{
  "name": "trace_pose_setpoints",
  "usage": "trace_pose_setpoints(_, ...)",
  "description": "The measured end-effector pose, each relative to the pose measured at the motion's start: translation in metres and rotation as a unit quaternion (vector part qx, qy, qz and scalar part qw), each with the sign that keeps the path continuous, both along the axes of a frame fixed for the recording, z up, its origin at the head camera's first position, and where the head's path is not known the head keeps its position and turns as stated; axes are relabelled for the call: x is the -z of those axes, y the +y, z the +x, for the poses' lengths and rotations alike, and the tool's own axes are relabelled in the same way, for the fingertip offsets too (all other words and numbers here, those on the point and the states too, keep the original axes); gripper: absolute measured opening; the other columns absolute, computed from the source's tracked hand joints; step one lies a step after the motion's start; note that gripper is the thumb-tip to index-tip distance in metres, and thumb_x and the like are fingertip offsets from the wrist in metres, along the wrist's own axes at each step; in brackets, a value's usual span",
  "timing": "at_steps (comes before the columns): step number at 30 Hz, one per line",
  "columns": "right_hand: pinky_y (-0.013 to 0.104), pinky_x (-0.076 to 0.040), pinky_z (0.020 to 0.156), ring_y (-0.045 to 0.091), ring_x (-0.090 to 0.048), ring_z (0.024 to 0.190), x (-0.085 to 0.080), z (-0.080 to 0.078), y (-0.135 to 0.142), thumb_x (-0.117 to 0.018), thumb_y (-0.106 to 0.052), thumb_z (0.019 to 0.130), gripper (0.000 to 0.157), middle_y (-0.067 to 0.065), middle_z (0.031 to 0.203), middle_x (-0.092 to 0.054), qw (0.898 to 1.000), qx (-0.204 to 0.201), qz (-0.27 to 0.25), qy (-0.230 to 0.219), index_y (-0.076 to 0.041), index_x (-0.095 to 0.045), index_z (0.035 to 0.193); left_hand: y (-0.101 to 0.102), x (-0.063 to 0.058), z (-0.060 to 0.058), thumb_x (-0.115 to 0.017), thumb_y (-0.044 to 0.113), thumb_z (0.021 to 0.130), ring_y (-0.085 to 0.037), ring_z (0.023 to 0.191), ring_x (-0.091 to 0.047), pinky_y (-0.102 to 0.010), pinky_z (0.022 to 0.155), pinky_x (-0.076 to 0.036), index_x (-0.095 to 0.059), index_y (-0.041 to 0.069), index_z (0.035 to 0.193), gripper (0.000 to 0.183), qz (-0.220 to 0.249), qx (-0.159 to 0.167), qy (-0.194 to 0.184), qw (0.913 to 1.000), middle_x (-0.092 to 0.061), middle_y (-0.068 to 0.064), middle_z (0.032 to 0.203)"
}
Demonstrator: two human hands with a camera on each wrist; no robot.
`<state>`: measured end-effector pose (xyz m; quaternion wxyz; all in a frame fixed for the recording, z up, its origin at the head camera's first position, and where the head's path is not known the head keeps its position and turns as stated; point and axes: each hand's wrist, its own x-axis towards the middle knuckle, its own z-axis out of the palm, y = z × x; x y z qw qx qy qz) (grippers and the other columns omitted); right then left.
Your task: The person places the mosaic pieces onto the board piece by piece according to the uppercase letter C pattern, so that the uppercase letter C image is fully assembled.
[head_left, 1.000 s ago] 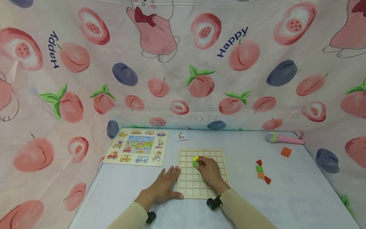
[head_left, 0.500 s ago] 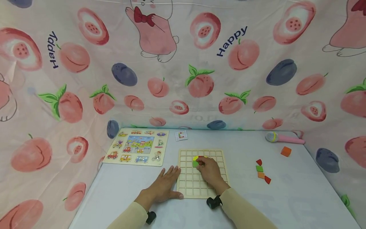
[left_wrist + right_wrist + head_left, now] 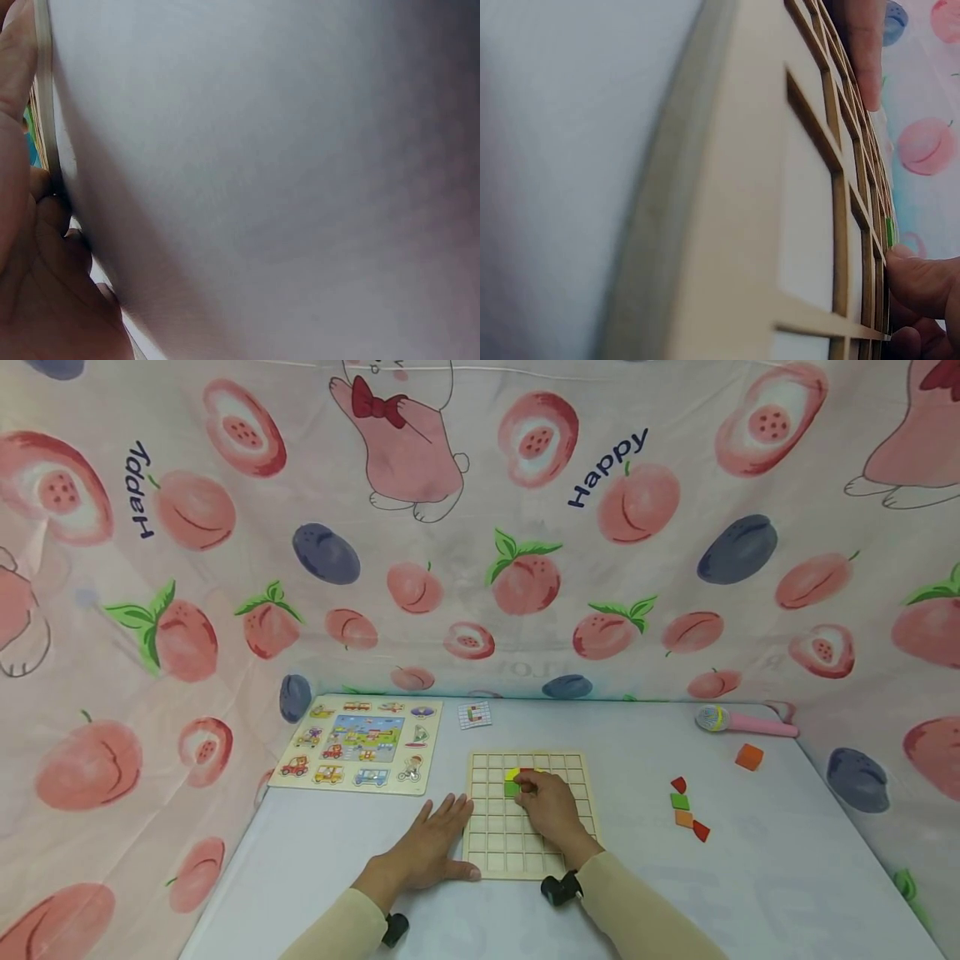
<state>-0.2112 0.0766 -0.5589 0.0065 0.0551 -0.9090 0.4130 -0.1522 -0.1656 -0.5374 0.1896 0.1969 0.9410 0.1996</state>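
Note:
A wooden grid board [image 3: 487,843] lies on the table in front of me. My left hand [image 3: 427,852] rests flat at its left edge, fingers spread, thumb at the near left corner. My right hand [image 3: 553,812] reaches over the board with bent fingers, its fingertips at a few coloured tiles in the upper middle. A yellow tile [image 3: 512,774], a green tile [image 3: 512,789] and a red tile [image 3: 528,771] show around those fingertips. In the right wrist view, the thumb [image 3: 922,283] touches the grid near a green edge. Whether a tile is pinched is hidden by the fingers.
Right of the board lie loose tiles: red [image 3: 678,785], green [image 3: 679,802], orange [image 3: 683,818] and another red one [image 3: 701,832]. An orange block [image 3: 749,757] and a pink toy microphone [image 3: 750,723] lie farther right. At back left are a picture puzzle [image 3: 408,785] and a small pattern card [image 3: 475,715].

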Motion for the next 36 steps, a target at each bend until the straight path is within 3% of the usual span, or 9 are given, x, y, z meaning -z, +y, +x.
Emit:
trace_pose_setpoints(7, 0.039, -0.055, 0.085, 0.017, -0.062, 0.093, -0.003, 0.0, 0.001, -0.078, -0.007, 0.092, 0.028, 0.0, 0.1, -0.072, 1.0, 0.006, -0.016, -0.014, -0.01, -0.077, 0.119, -0.001, 0.002, -0.001, -0.075, 0.068, 0.084, -0.025, 0.166, -0.01, -0.053, 0.136, -0.003, -0.023, 0.014, 0.17, 0.113, 0.0, 0.001, 0.0, 1.0, -0.018, -0.003, 0.178)
trace_pose_setpoints(15, 0.031, -0.049, 0.08, 0.016, -0.055, 0.089, -0.008, -0.001, 0.008, -0.077, -0.008, 0.092, 0.029, -0.001, 0.1, -0.068, 0.995, -0.004, -0.092, -0.039, -0.011, -0.075, 0.121, 0.0, 0.001, -0.001, -0.075, 0.068, 0.085, -0.025, 0.166, -0.01, -0.053, 0.136, -0.003, -0.023, 0.015, 0.17, 0.113, -0.002, 0.0, -0.001, 1.0, -0.017, -0.003, 0.178)
trace_pose_setpoints(21, 0.028, -0.051, 0.083, 0.016, -0.058, 0.093, -0.01, -0.002, 0.015, -0.078, -0.01, 0.093, 0.03, 0.0, 0.103, -0.069, 0.991, -0.009, -0.121, -0.051, -0.012, -0.075, 0.123, 0.001, -0.001, -0.001, -0.075, 0.067, 0.085, -0.025, 0.166, -0.009, -0.053, 0.136, -0.003, -0.022, 0.014, 0.17, 0.113, -0.002, 0.002, -0.003, 1.0, -0.017, -0.003, 0.178)
trace_pose_setpoints(27, 0.023, -0.051, 0.073, 0.017, -0.057, 0.088, -0.015, -0.002, 0.027, -0.078, -0.01, 0.094, 0.028, 0.002, 0.102, -0.068, 0.987, -0.009, -0.151, -0.048, -0.013, -0.075, 0.122, 0.001, -0.001, -0.001, -0.075, 0.066, 0.085, -0.025, 0.166, -0.009, -0.053, 0.136, -0.003, -0.023, 0.014, 0.17, 0.113, -0.003, 0.001, 0.001, 1.0, -0.017, -0.003, 0.178)
trace_pose_setpoints(30, 0.022, -0.048, 0.07, 0.018, -0.055, 0.085, -0.019, -0.002, 0.036, -0.079, -0.01, 0.094, 0.029, 0.003, 0.101, -0.066, 0.987, -0.008, -0.154, -0.044, -0.012, -0.075, 0.123, 0.001, -0.001, -0.001, -0.076, 0.066, 0.085, -0.025, 0.166, -0.009, -0.053, 0.136, -0.003, -0.023, 0.014, 0.17, 0.113, -0.001, 0.0, -0.001, 1.0, -0.017, -0.003, 0.178)
trace_pose_setpoints(36, 0.023, -0.045, 0.075, 0.018, -0.052, 0.093, -0.029, -0.004, 0.062, -0.076, -0.012, 0.097, 0.033, 0.004, 0.107, -0.065, 0.992, 0.006, -0.12, -0.037, -0.01, -0.072, 0.13, 0.001, -0.001, 0.0, -0.076, 0.066, 0.085, -0.025, 0.166, -0.009, -0.053, 0.136, -0.003, -0.023, 0.014, 0.169, 0.113, 0.0, -0.001, -0.002, 1.0, -0.017, -0.003, 0.178)
